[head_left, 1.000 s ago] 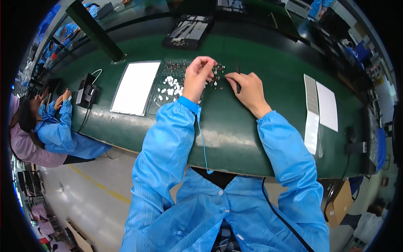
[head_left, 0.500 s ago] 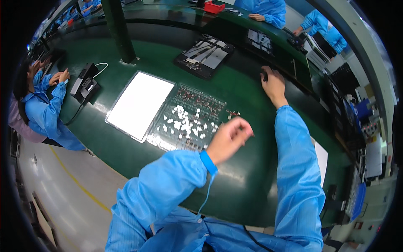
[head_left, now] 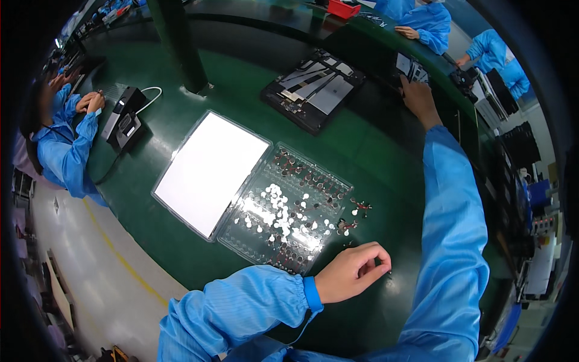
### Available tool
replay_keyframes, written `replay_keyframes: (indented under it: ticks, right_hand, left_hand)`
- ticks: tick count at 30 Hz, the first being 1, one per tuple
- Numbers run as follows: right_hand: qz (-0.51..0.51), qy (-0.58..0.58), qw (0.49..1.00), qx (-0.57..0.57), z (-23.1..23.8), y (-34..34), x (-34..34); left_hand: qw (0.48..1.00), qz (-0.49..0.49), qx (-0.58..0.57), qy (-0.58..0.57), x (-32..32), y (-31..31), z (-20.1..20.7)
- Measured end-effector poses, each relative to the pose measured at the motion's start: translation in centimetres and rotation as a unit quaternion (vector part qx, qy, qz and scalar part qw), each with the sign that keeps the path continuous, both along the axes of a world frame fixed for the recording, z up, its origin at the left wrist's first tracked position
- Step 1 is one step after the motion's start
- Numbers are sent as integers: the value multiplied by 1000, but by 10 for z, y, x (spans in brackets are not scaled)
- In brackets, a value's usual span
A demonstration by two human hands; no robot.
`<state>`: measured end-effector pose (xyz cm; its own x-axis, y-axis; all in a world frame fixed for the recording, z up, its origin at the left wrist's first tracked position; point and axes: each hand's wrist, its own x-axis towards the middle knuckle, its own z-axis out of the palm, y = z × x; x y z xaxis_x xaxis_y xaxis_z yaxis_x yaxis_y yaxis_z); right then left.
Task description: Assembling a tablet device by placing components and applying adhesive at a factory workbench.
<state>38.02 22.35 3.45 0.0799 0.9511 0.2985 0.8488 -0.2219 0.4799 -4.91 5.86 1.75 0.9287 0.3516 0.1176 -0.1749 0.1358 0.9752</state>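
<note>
My left hand hangs over the near part of the green table, thumb and forefinger pinched together. What is in the pinch, if anything, is too small to make out. My right hand reaches far to the right, thumb and forefinger apart, the forefinger at the near edge of an opened tablet-like device. Left of my left hand lies a clear plastic tray with small round metal parts on red wires and many white discs. A few loose wired parts lie beside its right edge.
A white sheet in a clear frame lies left of the tray. Another opened tablet rests on the dark strip beyond. A green post and a black device with a cable stand farther left. Co-workers sit around.
My right hand has moved away from me to the farther tablet. My left hand has come nearer to me and away from the tray, its fingers now pinched. The whole view has shifted.
</note>
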Motion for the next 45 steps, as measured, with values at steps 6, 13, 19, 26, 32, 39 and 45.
replay_keyframes:
  ticks: [6,13,19,26,32,39,45]
  right_hand:
    - [27,-12,999,-36,-5,6,16]
    - [24,-21,1000,-2,8,-17,-11]
    - [0,6,995,104,-12,-25,-20]
    - [9,-52,999,6,-16,26,-25]
    - [-25,-40,997,-57,-15,48,-16]
    - [41,-24,994,-99,2,35,-4]
    - [66,-40,997,-14,-6,-11,-5]
  left_hand:
    - [1000,-4,15,-11,1,-6,-3]
    - [999,24,25,-9,1,2,3]
    - [1000,4,11,-21,0,-4,-2]
    - [999,10,2,-34,-4,-9,-1]
    - [1000,-3,-10,-16,-5,-7,0]
    - [1000,-3,-9,-23,-1,-4,0]
    - [999,16,4,-29,-7,-6,1]
